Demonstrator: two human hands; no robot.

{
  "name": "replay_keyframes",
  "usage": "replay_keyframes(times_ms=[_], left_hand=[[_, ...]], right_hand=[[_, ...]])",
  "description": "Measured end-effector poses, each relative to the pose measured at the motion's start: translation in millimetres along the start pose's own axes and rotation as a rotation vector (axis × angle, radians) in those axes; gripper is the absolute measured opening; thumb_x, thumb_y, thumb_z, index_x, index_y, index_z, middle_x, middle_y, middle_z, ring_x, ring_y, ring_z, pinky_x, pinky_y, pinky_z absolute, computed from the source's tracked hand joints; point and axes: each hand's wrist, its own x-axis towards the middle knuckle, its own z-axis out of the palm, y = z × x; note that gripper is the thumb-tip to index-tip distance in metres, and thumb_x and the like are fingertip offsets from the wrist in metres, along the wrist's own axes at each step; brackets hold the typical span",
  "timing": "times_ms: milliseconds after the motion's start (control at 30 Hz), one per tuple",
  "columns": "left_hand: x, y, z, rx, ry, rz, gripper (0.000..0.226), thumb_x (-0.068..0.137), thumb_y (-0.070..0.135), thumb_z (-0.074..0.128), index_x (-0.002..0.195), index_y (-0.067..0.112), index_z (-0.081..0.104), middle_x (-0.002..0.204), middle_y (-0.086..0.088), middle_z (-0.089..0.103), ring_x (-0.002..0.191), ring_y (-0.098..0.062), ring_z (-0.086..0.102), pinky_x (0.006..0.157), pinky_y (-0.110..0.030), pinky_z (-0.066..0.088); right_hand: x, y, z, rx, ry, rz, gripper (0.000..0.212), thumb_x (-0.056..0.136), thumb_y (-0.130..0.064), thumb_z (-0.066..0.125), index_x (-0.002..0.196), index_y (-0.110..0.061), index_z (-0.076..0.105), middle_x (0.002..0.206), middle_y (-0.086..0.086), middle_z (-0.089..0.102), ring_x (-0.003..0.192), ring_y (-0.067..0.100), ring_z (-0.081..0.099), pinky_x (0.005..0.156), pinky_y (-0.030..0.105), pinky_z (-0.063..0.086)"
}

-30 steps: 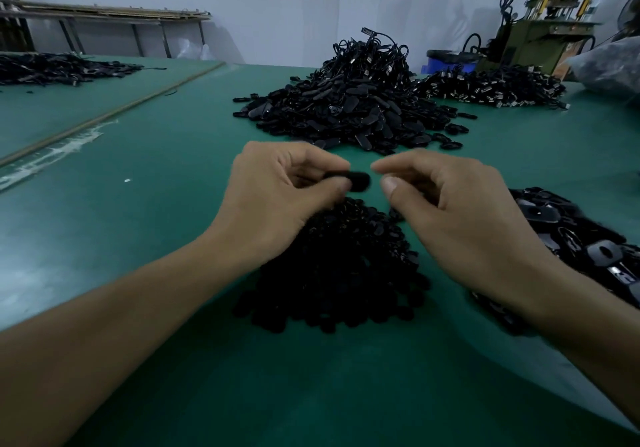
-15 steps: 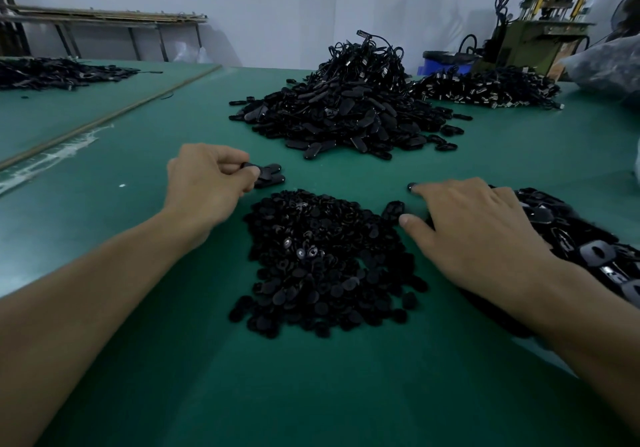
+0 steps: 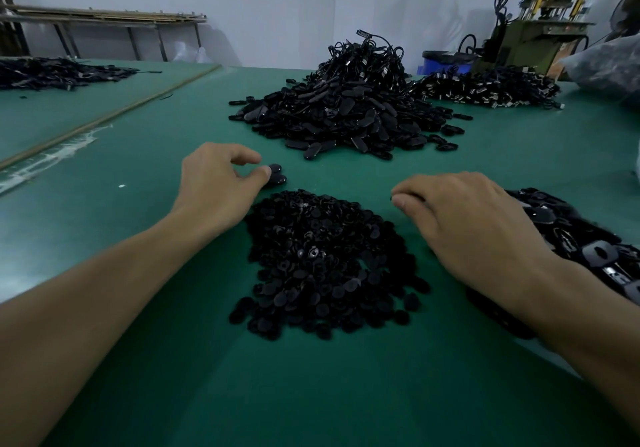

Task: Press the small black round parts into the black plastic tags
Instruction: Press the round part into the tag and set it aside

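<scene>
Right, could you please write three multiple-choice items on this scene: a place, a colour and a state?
1. Where is the heap of round parts?
A. Between the left hand and the right hand
B. In a box
C. On the floor
2. What colour is the table?
A. Grey
B. Green
C. Brown
3. How is the right hand turned?
A. Palm up
B. Palm down
C. On edge
Answers: 1 A, the hands flank it; 2 B, its bare top is green; 3 B, its back faces the camera.
</scene>
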Motion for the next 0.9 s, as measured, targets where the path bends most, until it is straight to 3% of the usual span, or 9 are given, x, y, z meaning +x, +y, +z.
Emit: replay_keyframes(times_ms=[67, 133, 233, 333, 433, 600, 700, 767, 900], left_hand=[[-6, 10, -3, -0.057, 0.084, 0.117, 0.005, 0.092, 0.031, 0.07, 0.087, 0.032, 0.073, 0.081, 0.014, 0.062, 0.065, 0.005, 0.05, 0.073, -0.02, 0.039], [-15, 23, -5, -0.148, 0.111, 0.233, 0.016, 0.09, 0.032, 0.071, 0.077, 0.04, 0.068, 0.072, 0.023, 0.059, 0.061, 0.008, 0.05, 0.065, -0.009, 0.035], [-31, 41, -4, -0.328, -0.022, 0.364, 0.002, 0.089, 0.037, 0.072, 0.089, 0.039, 0.073, 0.073, 0.026, 0.068, 0.06, 0.003, 0.054, 0.058, -0.008, 0.04], [-44, 49, 0, -0.392, -0.193, 0.402, 0.026, 0.083, 0.044, 0.073, 0.107, 0.034, 0.073, 0.086, 0.021, 0.074, 0.078, 0.002, 0.067, 0.069, -0.017, 0.052], [-50, 50, 5, -0.433, -0.288, 0.404, 0.016, 0.087, 0.029, 0.075, 0.102, 0.033, 0.073, 0.087, 0.018, 0.076, 0.081, 0.003, 0.07, 0.076, -0.02, 0.053], [-53, 49, 9, -0.537, -0.337, 0.358, 0.009, 0.083, 0.024, 0.072, 0.092, 0.024, 0.073, 0.082, 0.01, 0.077, 0.077, -0.008, 0.073, 0.078, -0.029, 0.059], [-55, 51, 10, -0.547, -0.361, 0.356, 0.008, 0.083, 0.024, 0.069, 0.089, 0.027, 0.073, 0.077, 0.011, 0.075, 0.069, -0.002, 0.068, 0.069, -0.019, 0.053], [-56, 52, 10, -0.538, -0.351, 0.358, 0.009, 0.085, 0.026, 0.067, 0.089, 0.031, 0.073, 0.075, 0.011, 0.072, 0.066, -0.001, 0.063, 0.065, -0.015, 0.048], [-55, 52, 9, -0.543, -0.292, 0.34, 0.012, 0.087, 0.029, 0.065, 0.093, 0.035, 0.073, 0.078, 0.008, 0.072, 0.071, -0.014, 0.067, 0.071, -0.036, 0.058]], right_hand=[[0, -3, -1, 0.196, 0.096, 0.017, 0.035, 0.103, -0.044, 0.035, 0.1, -0.023, 0.063, 0.076, -0.006, 0.067, 0.064, 0.016, 0.061, 0.065, 0.04, 0.053], [-1, -10, -1, 0.452, 0.167, 0.029, 0.032, 0.102, -0.04, 0.041, 0.093, -0.021, 0.065, 0.073, -0.01, 0.067, 0.064, 0.004, 0.064, 0.061, 0.027, 0.053], [-4, -19, 1, 0.663, 0.207, 0.025, 0.027, 0.1, -0.035, 0.049, 0.089, -0.021, 0.07, 0.075, -0.009, 0.069, 0.074, 0.004, 0.064, 0.065, 0.022, 0.05], [-2, -23, 2, 0.842, 0.167, 0.056, 0.022, 0.099, -0.032, 0.054, 0.082, -0.031, 0.068, 0.072, -0.016, 0.067, 0.066, 0.0, 0.059, 0.06, 0.014, 0.045], [-2, -27, 2, 1.067, 0.117, 0.111, 0.024, 0.1, -0.023, 0.055, 0.08, -0.025, 0.068, 0.068, -0.01, 0.068, 0.058, -0.001, 0.058, 0.055, 0.012, 0.044], [-5, -30, 6, 1.132, 0.024, 0.132, 0.018, 0.101, -0.023, 0.056, 0.088, -0.023, 0.068, 0.074, -0.003, 0.073, 0.062, 0.007, 0.066, 0.057, 0.016, 0.049], [-6, -28, 8, 1.042, 0.09, 0.123, 0.006, 0.096, -0.03, 0.062, 0.099, -0.033, 0.066, 0.074, -0.006, 0.072, 0.066, 0.007, 0.066, 0.06, 0.018, 0.049], [-5, -28, 6, 1.035, 0.136, 0.096, 0.009, 0.093, -0.026, 0.068, 0.097, -0.033, 0.068, 0.073, -0.005, 0.072, 0.065, 0.007, 0.066, 0.059, 0.016, 0.048], [-4, -28, 2, 1.136, 0.096, 0.11, 0.01, 0.087, -0.013, 0.074, 0.09, -0.022, 0.071, 0.075, -0.002, 0.075, 0.066, 0.009, 0.071, 0.059, 0.013, 0.051]])
